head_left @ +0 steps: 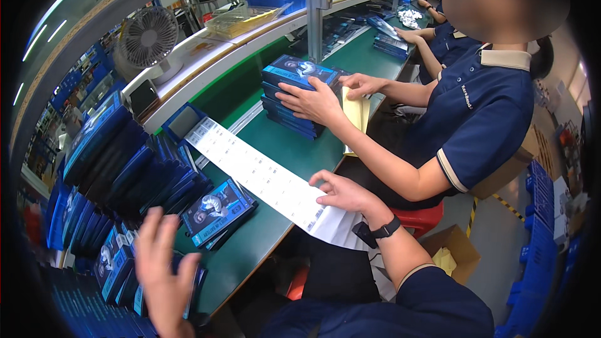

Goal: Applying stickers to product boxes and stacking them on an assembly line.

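My left hand (161, 269) is raised at the lower left, fingers spread and slightly blurred, with nothing in it. It is close to a small pile of flat blue boxes (216, 209) with a printed figure on top. My right hand (343, 193), wearing a dark wristband, hovers over or touches a long white strip of labels (256, 172). Its fingers are loosely curled and apart, with nothing visible between them. The strip runs across the green table from a blue holder (184, 122) and hangs folded over the near edge.
Tall stacks of blue boxes (106, 150) crowd the left side. To the right, a co-worker's hands rest on another box stack (294, 97) and a yellow sheet (355, 119). A fan (149, 37) stands on the shelf. A red stool (426, 216) and a cardboard box (460, 247) are beside me.
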### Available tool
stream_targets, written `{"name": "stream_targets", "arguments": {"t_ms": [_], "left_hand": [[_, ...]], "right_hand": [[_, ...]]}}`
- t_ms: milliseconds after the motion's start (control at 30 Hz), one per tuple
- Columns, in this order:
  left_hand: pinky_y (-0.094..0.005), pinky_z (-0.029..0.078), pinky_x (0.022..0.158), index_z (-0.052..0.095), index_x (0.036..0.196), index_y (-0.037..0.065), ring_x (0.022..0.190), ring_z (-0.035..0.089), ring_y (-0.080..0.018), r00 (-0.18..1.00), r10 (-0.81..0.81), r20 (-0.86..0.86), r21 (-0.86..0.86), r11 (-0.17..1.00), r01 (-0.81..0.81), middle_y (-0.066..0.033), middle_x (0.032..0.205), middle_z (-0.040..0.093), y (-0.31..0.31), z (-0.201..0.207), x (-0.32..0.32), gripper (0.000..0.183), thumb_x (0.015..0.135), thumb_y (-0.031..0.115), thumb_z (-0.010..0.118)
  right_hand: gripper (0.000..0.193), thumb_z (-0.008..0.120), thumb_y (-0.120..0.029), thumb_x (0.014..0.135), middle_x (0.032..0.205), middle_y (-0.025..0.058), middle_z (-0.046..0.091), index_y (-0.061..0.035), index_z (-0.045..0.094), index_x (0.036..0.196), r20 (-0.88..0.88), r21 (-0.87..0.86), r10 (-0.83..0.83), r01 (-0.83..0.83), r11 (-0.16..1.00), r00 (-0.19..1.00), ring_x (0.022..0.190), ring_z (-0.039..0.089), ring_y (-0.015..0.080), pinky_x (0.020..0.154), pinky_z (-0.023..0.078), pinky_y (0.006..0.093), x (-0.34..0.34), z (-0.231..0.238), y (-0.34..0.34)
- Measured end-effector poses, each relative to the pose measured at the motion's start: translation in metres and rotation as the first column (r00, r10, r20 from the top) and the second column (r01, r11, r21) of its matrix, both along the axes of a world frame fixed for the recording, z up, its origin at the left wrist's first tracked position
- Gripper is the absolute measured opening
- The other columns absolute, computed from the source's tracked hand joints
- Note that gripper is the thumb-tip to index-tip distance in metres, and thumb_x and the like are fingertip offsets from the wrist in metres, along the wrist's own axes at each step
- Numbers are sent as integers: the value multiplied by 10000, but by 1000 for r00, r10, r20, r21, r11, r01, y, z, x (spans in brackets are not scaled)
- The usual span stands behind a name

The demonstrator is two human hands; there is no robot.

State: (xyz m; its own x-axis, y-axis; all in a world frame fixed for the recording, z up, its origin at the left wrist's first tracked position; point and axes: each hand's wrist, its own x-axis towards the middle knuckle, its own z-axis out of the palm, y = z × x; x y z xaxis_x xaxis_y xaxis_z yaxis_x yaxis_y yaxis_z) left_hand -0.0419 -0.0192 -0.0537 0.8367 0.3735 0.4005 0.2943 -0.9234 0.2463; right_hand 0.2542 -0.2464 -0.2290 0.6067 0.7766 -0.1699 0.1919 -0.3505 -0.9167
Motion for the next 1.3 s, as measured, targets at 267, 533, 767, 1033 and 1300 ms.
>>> {"name": "stream_targets", "arguments": {"t_ms": [267, 533, 767, 1033, 1300], "left_hand": [[-426, 322, 1161, 421, 1477, 20, 1391, 426, -363, 926, -266, 267, -375, 857, 354, -232, 1479, 453, -29, -112, 120, 863, 720, 149, 814], [-375, 425, 1036, 739, 983, 49, 1101, 641, -201, 856, 185, 483, -803, 483, 349, -87, 1088, 726, -38, -156, 158, 159, 834, 89, 776], [-477, 224, 1131, 752, 949, 91, 1036, 642, -208, 884, 120, 453, -664, 707, 244, -50, 1026, 723, -37, -166, 168, 166, 880, 242, 745], [-428, 280, 1073, 751, 911, 83, 832, 643, -182, 890, 170, 423, -800, 531, 278, -15, 842, 716, -34, -161, 166, 213, 902, 293, 720], [-432, 277, 1067, 746, 909, 85, 891, 641, -194, 891, 142, 431, -718, 652, 243, -27, 866, 714, -36, -162, 170, 192, 893, 274, 716]], "right_hand": [[404, 576, -1, 963, 1141, 64, 688, -23, 558, 1366, -294, 552, 274, -71, 831, 915, 1023, 642, 106, 914, 501, 260, -19, 60, 43], [287, 641, -2, 915, 1056, 60, 696, -21, 663, 1200, -142, 525, 117, -25, 851, 983, 954, 621, 101, 864, 497, 262, -7, 74, 56], [206, 786, -72, 736, 889, 33, 620, -104, 723, 930, 869, 286, -236, -53, 957, 435, 813, 588, 217, 801, 428, 361, -5, 73, 60], [227, 793, -53, 727, 961, 30, 696, -104, 745, 943, 940, 302, -270, -139, 943, 209, 870, 642, 222, 814, 453, 369, -10, 48, 50], [172, 718, 94, 813, 972, 94, 619, -16, 674, 939, 604, 658, -546, 23, 752, 581, 775, 627, 171, 668, 519, 296, -12, 74, 42]]}}
